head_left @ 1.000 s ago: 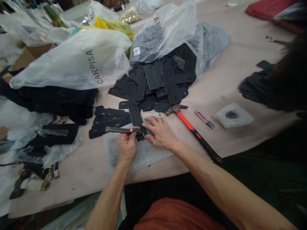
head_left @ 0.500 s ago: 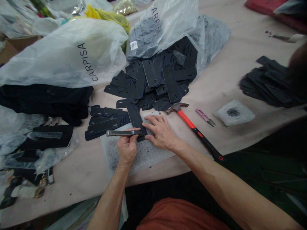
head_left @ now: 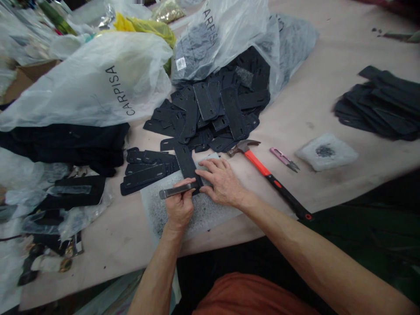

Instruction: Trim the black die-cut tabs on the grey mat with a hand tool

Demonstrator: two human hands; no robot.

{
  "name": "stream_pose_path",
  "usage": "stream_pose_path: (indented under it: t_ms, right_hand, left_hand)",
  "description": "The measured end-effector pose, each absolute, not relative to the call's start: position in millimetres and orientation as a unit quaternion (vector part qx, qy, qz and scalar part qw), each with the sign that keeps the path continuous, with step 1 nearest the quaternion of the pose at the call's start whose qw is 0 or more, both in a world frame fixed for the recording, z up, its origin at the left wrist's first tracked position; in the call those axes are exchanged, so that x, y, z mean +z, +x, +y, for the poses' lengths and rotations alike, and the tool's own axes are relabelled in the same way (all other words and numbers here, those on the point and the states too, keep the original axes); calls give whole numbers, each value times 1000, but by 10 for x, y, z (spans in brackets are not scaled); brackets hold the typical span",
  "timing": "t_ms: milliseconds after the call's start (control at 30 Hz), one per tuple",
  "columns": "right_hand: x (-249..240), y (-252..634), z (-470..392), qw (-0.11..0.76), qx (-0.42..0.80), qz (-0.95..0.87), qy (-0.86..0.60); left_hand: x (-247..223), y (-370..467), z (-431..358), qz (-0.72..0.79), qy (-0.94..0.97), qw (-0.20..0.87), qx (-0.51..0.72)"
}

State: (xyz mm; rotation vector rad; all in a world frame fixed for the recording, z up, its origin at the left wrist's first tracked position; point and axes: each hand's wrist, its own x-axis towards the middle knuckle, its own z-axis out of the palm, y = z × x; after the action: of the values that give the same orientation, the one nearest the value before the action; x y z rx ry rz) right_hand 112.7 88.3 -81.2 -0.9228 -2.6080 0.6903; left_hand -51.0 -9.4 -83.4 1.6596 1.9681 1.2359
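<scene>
My left hand [head_left: 179, 208] is closed round a metal tool [head_left: 175, 190], its tip over the near end of a dark strip [head_left: 186, 162]. My right hand [head_left: 223, 181] lies with fingers spread, its fingertips on the right edge of that strip. Under both is a speckled pale board [head_left: 210, 214]. Left of the strip lies a fanned stack of dark strips [head_left: 147, 173]. Beyond it is a heap of slotted dark pieces [head_left: 210, 107]. A claw hammer [head_left: 257, 162] with a red and black handle rests to the right of my right hand.
Pink-handled snips [head_left: 284, 159] and a white wrapped block [head_left: 324, 152] lie right of the hammer. Farther right is a pile of dark strips [head_left: 377, 105]. Plastic bags [head_left: 92, 74] stand at the back left, dark cloth [head_left: 65, 144] below them. The table's near edge runs beneath my forearms.
My left hand and the metal tool have shifted slightly right and tilted. The head view has moved a little. The dark shape at the far right edge no longer shows over the pile.
</scene>
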Motion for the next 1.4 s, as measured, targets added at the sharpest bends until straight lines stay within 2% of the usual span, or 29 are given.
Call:
stream_pose_path:
  t_ms: [300,967,1400]
  right_hand:
    - [-813,1140,882,154,244,-902,-321]
    - [-856,1213,905,176,266,-902,-291]
    - [-890,1163,874,205,254,-896,-302]
  left_hand:
    - [-851,-478,-45,685,605,106,391]
    - [-760,-467,-37,715,556,149,395]
    - [-858,-436,-25,705,603,71,367]
